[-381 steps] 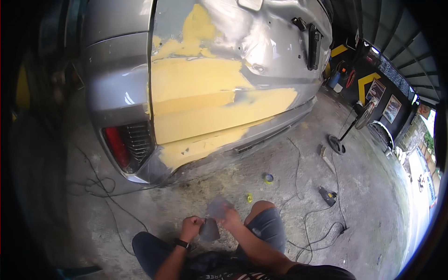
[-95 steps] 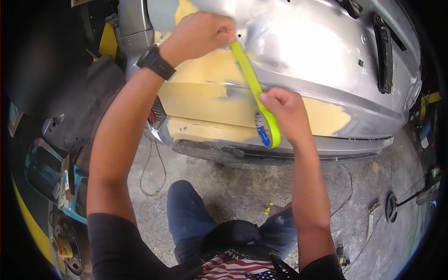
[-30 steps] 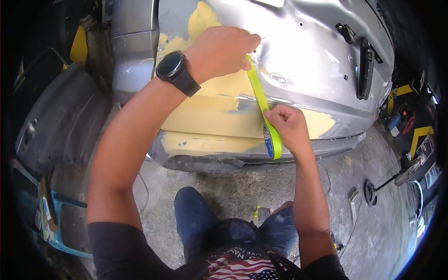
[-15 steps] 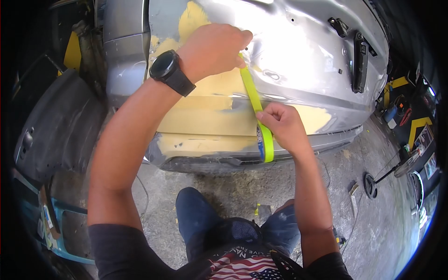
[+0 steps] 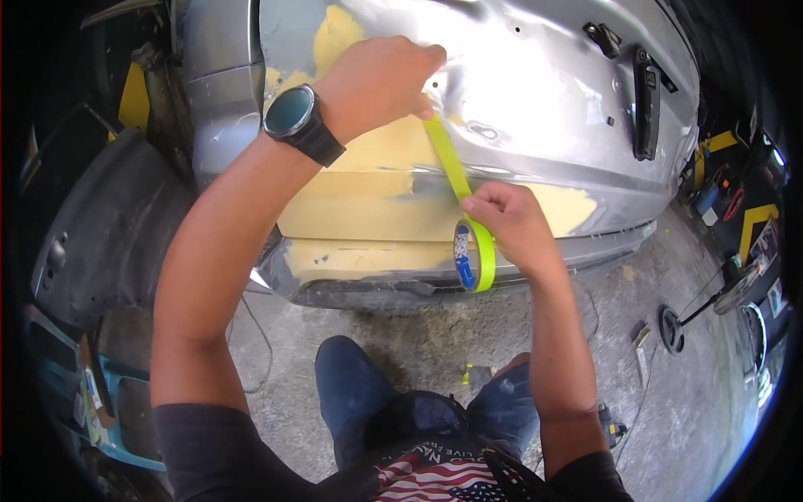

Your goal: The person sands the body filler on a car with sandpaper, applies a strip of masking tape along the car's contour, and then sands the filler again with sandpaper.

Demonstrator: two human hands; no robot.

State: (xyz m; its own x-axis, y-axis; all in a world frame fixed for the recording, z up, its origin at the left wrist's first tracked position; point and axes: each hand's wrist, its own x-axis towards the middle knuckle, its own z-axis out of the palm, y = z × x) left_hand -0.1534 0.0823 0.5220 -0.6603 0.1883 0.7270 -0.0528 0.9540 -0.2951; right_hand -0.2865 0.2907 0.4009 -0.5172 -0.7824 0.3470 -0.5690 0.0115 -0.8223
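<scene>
A strip of bright yellow-green masking tape (image 5: pixel 447 157) runs slantwise over the silver car body panel (image 5: pixel 535 109), which carries patches of yellowish filler (image 5: pixel 351 213). At the strip's upper end my left hand (image 5: pixel 381 88), with a black watch on its wrist, is closed on the tape against the panel; its fingertips are partly hidden. Lower down, my right hand (image 5: pixel 508 219) pinches the strip between thumb and fingers. Just below that hand hangs the tape roll (image 5: pixel 485 263), its blue-and-white printed core turned toward the left.
A dark loose car door (image 5: pixel 113 226) leans at the left, with a light-blue frame (image 5: pixel 134 381) below it. On the right, a black handle and bracket (image 5: pixel 644 105) stick out from the panel. A thin rod with a dark wheel (image 5: pixel 672 329) and cables lie on the concrete floor.
The roll has swung so that its core now faces me more openly. Both hands keep their grip on the tape, and the view has shifted slightly.
</scene>
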